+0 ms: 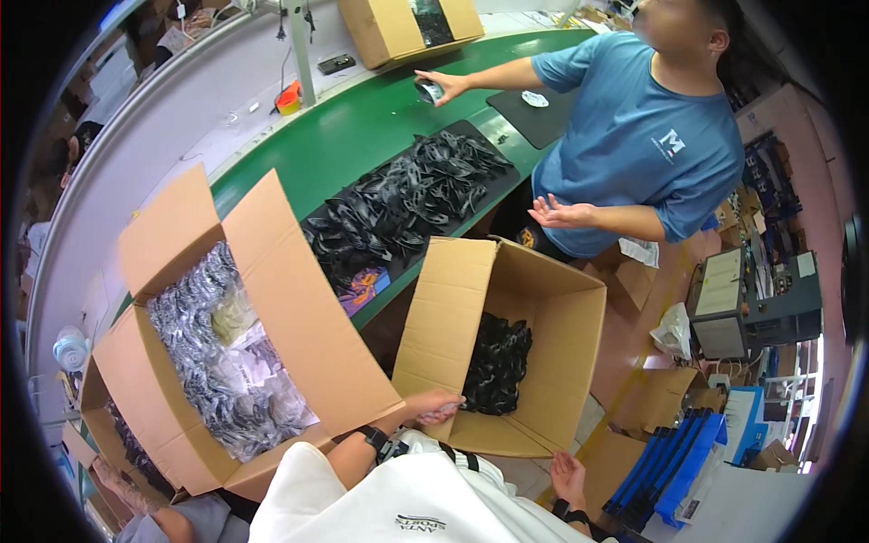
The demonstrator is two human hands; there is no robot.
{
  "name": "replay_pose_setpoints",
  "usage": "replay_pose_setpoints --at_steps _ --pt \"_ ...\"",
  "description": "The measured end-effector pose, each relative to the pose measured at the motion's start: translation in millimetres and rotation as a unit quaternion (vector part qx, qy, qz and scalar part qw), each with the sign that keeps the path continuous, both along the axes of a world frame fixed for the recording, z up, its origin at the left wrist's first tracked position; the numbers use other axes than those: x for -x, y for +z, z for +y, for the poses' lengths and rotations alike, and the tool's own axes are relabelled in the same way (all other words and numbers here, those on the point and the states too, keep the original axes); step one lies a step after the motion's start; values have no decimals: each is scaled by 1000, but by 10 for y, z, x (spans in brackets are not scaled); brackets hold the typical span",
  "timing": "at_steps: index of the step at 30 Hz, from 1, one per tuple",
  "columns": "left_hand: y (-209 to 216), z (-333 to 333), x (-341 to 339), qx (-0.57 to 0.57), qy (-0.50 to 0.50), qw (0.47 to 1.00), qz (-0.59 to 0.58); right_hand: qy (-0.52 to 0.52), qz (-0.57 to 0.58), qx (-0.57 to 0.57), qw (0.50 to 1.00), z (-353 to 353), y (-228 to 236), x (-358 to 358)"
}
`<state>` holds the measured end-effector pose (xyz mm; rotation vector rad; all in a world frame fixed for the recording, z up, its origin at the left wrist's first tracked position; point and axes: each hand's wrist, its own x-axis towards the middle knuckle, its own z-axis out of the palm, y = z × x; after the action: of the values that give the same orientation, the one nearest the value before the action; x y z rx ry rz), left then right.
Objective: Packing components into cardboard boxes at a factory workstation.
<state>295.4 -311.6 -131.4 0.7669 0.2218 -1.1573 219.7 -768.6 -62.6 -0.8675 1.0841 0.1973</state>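
Note:
A deep cardboard box [552,362], tilted with its opening toward me, holds a heap of black parts [500,364] whose exact kind I cannot make out. At its near left edge, my left hand [437,407] has its fingers closed on the cardboard rim. Just below the box's near right corner is my right hand [568,477], its fingers loosely curled and apart, with nothing seen in it. On the left, a larger open carton [299,299] is full of clear plastic bags of dark items [213,353].
A co-worker in a blue shirt [643,136] reaches over the green bench [362,109] with a small packet [429,90] in hand. Black parts [412,199] cover a dark mat. Another person's arm [136,498] is at lower left. Blue bins [692,466] stand right.

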Motion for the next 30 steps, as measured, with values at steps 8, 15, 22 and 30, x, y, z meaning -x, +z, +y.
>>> replay_pose_setpoints --at_steps 8,15,22,30 --pt "-11 4 10 -24 -29 999 -15 -6 3 9 1000 16 23 18" --pt "-77 -19 86 -5 -26 1000 -9 -4 2 2 1000 -38 16 124" --pt "-1158 -317 260 93 -2 814 -573 218 -168 -109 955 13 143 -267" --pt "249 49 821 -159 90 981 -67 309 52 -62 948 -100 180 -108"
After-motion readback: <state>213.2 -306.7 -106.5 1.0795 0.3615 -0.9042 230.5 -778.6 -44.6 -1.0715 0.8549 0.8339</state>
